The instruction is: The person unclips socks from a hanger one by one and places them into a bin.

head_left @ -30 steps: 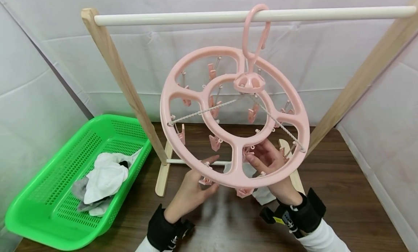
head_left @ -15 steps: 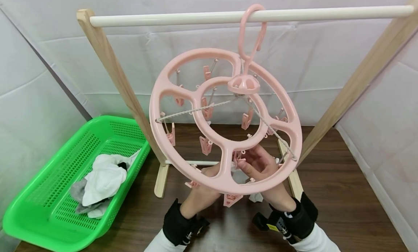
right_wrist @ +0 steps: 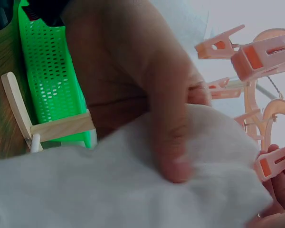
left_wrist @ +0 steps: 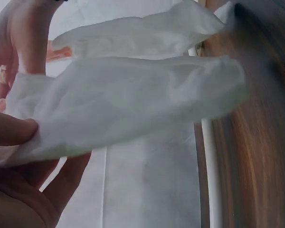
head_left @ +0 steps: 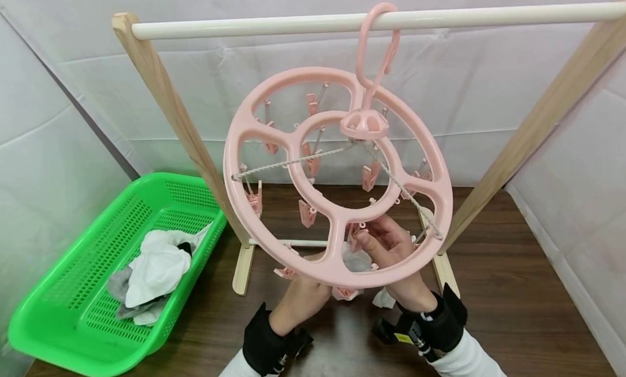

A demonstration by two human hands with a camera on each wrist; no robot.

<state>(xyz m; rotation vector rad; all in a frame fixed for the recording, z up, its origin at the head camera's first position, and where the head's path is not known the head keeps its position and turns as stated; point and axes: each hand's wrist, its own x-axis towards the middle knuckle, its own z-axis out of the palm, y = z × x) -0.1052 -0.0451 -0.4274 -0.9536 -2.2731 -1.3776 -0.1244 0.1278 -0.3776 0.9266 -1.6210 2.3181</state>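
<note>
My left hand [head_left: 303, 301] reaches under the pink ring clothes hanger [head_left: 232, 149] from the front left, partly hidden by its rim. In the left wrist view its thumb and fingers pinch one end of a white sock [left_wrist: 123, 104]. My right hand [head_left: 396, 252] is beneath the ring's front right part. It grips a pink clothespin [right_wrist: 278, 161] near the sock's pinched end. Behind this sock hangs a second white sock [left_wrist: 137, 35], with a pink clip at its end. Whether the first sock lies inside the gripped clothespin cannot be told.
The hanger hooks over a white rail [head_left: 244, 28] on a wooden stand [head_left: 171, 111]. Several pink clothespins dangle from the ring. At the left, a green basket [head_left: 49, 295] holds white and grey cloth items [head_left: 156, 274]. Pale sheets surround the dark wooden surface [head_left: 513, 290].
My left hand has moved right, from a clothespin at the ring's front left to beside my right hand. The ring has shifted slightly left. My right hand stays at its clothespin.
</note>
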